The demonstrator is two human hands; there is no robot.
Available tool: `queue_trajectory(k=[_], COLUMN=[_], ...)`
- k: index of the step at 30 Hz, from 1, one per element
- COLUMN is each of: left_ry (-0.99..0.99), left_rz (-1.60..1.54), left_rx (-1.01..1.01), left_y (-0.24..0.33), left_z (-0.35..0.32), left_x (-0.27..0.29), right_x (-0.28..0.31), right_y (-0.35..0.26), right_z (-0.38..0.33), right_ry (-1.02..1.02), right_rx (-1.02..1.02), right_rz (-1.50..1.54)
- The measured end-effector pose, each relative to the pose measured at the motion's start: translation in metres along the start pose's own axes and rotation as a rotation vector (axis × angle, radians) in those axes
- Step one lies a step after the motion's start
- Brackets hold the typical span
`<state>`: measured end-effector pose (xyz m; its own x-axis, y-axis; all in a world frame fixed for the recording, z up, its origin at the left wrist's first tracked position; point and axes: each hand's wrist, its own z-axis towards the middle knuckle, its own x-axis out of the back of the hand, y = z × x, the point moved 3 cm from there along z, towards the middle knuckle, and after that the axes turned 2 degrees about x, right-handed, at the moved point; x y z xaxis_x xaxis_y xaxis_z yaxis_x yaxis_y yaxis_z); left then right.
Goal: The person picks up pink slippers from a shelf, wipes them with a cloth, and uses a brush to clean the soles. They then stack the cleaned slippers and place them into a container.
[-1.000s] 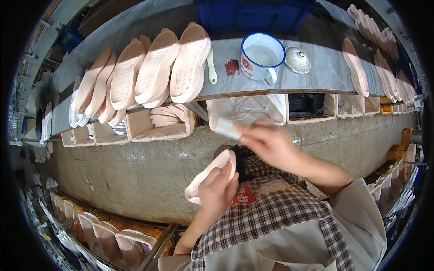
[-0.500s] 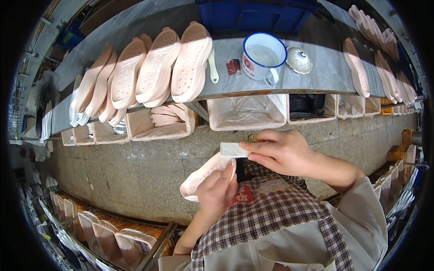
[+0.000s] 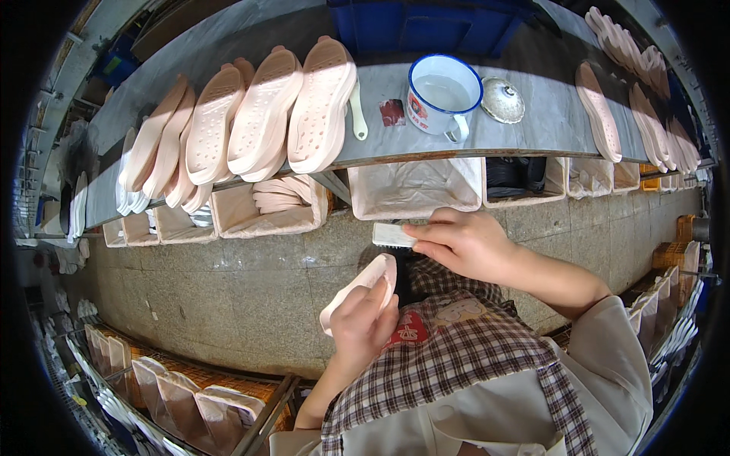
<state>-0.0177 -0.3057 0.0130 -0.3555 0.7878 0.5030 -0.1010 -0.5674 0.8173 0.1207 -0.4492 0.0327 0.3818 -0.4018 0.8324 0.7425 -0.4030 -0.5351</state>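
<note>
A pale pink shoe sole (image 3: 346, 299) is gripped in my left hand (image 3: 363, 319), tilted with one end up toward the table and its edge turned to me. My right hand (image 3: 464, 245) pinches a small white brush (image 3: 391, 234) by its end, dark bristles pointing down. The brush hangs just above the sole's upper end, apart from it. Ahead on the grey table (image 3: 525, 140), several pink soles (image 3: 323, 102) lean in overlapping rows to the left. A white enamel mug (image 3: 433, 114) with a blue rim holds clear liquid, its lid (image 3: 503, 101) lying beside it.
Lined bins (image 3: 417, 190) stand under the table edge, one with black material (image 3: 515, 176), one with pink pieces (image 3: 281, 194). A blue crate (image 3: 430, 26) sits at the back. More soles (image 3: 599, 112) lie far right. Racks of lined baskets (image 3: 175, 391) flank me low on both sides.
My right hand has lifted the brush slightly away from the sole. The left hand has turned the sole more onto its edge, so less of its dotted face shows.
</note>
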Motion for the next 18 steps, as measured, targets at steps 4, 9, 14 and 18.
queue_trajectory(k=[4,9,14,18], left_ry=[0.027,-0.032,0.023,0.025], left_rz=[-0.060,-0.048,-0.050,-0.109], left_rx=[0.058,0.080,0.124,0.098], left_y=[-0.003,-0.002,-0.003,-0.004], left_z=[0.002,0.003,0.005,0.004], left_x=[0.003,0.001,0.000,-0.001], right_x=[0.007,-0.004,-0.008,-0.011], right_y=[-0.009,-0.024,-0.025,-0.023], right_z=[-0.012,-0.022,-0.021,-0.026], right_ry=[0.137,0.155,0.153,0.073], right_rx=[0.103,0.118,0.094,0.041], right_rz=[0.186,0.111,0.126,0.103])
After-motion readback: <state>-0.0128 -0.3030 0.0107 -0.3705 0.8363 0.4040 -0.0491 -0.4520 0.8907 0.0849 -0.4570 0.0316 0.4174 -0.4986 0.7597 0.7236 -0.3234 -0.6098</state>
